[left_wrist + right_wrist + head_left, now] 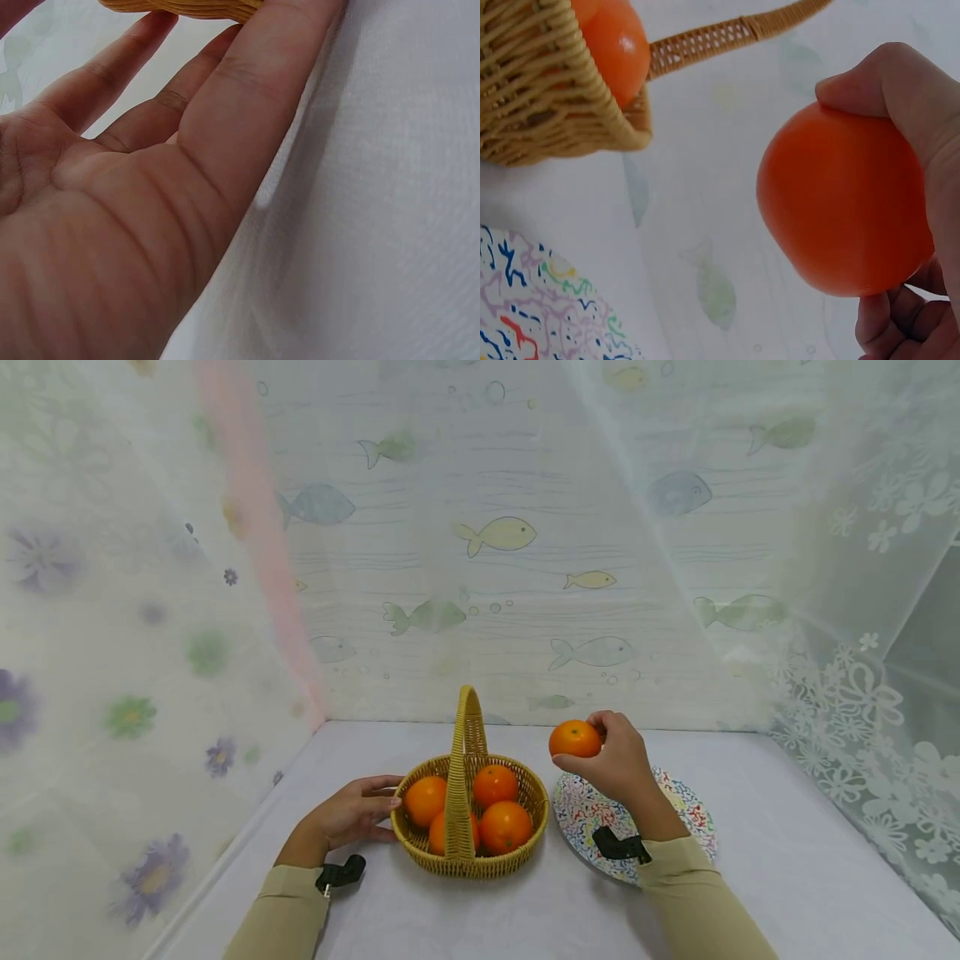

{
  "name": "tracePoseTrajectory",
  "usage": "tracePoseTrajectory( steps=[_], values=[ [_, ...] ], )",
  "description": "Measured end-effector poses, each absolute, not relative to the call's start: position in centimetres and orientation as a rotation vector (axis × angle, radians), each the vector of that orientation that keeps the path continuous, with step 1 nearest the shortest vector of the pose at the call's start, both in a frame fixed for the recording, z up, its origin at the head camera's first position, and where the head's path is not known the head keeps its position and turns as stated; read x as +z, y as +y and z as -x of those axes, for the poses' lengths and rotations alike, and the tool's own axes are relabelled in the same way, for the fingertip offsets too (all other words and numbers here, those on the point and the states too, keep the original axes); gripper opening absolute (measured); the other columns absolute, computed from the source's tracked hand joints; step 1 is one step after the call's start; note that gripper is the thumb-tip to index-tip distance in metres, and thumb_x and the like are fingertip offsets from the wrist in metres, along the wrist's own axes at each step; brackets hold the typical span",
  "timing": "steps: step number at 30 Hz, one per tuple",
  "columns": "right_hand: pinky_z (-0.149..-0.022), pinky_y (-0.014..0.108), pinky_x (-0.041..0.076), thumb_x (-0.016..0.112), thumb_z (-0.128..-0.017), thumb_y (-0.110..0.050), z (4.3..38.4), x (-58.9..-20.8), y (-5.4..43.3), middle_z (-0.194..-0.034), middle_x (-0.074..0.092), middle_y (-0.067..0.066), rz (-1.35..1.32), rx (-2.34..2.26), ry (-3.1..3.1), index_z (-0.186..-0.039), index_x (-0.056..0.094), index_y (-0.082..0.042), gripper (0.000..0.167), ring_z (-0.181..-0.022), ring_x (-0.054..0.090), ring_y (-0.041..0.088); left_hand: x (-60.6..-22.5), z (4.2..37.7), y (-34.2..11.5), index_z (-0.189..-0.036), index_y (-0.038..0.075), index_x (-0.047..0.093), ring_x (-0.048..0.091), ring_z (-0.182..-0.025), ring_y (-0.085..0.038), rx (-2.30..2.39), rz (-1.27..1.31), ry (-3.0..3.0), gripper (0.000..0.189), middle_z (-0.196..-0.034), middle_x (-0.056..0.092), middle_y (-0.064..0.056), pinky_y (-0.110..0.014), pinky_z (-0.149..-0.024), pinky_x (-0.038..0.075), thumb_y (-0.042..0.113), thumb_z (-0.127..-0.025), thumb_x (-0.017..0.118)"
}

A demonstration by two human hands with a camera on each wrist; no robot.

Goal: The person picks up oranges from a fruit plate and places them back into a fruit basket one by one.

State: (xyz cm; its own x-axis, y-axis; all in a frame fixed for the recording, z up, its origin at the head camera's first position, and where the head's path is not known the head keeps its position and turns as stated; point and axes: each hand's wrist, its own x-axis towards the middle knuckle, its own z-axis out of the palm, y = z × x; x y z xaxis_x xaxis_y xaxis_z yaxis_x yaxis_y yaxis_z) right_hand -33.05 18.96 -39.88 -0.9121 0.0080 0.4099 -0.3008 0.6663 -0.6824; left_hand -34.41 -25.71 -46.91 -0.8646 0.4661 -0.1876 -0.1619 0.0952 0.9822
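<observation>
My right hand [617, 760] pinches an orange [574, 739] between thumb and fingers, raised over the far left part of a round, multicoloured patterned plate [581, 810]. In the right wrist view the orange [840, 202] shows large, the thumb on one side and the fingertips on the other. A yellow wicker basket [480, 866] with a tall arched handle stands left of the plate, holding several oranges [506, 827]; the handle partly hides one. My left hand [356, 814] rests against the basket's left side, its fingers fairly straight at the wicker, as the left wrist view also shows.
A white cloth covers the table [420, 918]. Behind it hangs a pale curtain [450, 577] with printed fish, and sheer flowered curtains [150, 735] close in both sides. The right forearm sleeve [697, 902] passes over the plate's near part.
</observation>
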Motion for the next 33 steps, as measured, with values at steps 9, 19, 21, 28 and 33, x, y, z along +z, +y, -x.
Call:
tracePoseTrajectory(
  steps=[9,19,21,28,33],
  values=[
    [-0.072,0.033,0.056,0.091,-0.072,-0.05,32.3,-39.7,17.1,-0.112,0.059,0.005,-0.335,1.104,-2.491,-0.117,0.059,-0.013,0.067,-0.095,0.057,0.025,-46.8,34.2,-25.6,-0.155,0.003,0.042,0.064,-0.124,-0.028,1.828,-0.296,1.906,0.062,-0.152,0.052,-0.017,-0.058,-0.095,0.059,0.019,-0.101,0.066],
    [-0.072,0.031,0.054,0.094,-0.069,-0.049,32.0,-40.1,15.3,-0.106,0.06,0.001,-0.442,1.081,-2.533,-0.112,0.061,-0.015,0.064,-0.093,0.056,0.02,-46.4,34.1,-25.6,-0.156,0.002,0.041,0.063,-0.125,-0.028,1.822,-0.317,1.895,0.062,-0.153,0.05,-0.018,-0.058,-0.096,0.058,0.018,-0.101,0.065],
    [-0.072,0.031,0.054,0.094,-0.07,-0.049,32.0,-40.1,15.1,-0.106,0.06,0.0,-0.463,1.074,-2.537,-0.111,0.061,-0.016,0.062,-0.092,0.056,0.019,-46.3,34.1,-25.5,-0.156,0.002,0.04,0.063,-0.125,-0.028,1.82,-0.323,1.897,0.062,-0.152,0.05,-0.018,-0.058,-0.095,0.058,0.018,-0.102,0.065],
    [-0.079,0.033,0.056,0.093,-0.068,-0.053,31.4,-40.1,14.1,-0.108,0.061,-0.005,-0.529,0.977,-2.586,-0.112,0.063,-0.017,0.064,-0.097,0.059,0.016,-46.2,34.0,-25.6,-0.155,0.002,0.041,0.063,-0.125,-0.028,1.821,-0.304,1.919,0.062,-0.153,0.05,-0.02,-0.058,-0.094,0.059,0.019,-0.101,0.066],
    [-0.08,0.031,0.056,0.093,-0.069,-0.055,31.4,-40.5,13.8,-0.113,0.062,-0.007,-0.533,0.936,-2.646,-0.115,0.063,-0.019,0.066,-0.1,0.06,0.015,-46.2,34.0,-25.6,-0.155,0.003,0.041,0.062,-0.125,-0.029,1.813,-0.275,1.912,0.063,-0.155,0.048,-0.02,-0.058,-0.094,0.059,0.021,-0.101,0.067]
  ],
)
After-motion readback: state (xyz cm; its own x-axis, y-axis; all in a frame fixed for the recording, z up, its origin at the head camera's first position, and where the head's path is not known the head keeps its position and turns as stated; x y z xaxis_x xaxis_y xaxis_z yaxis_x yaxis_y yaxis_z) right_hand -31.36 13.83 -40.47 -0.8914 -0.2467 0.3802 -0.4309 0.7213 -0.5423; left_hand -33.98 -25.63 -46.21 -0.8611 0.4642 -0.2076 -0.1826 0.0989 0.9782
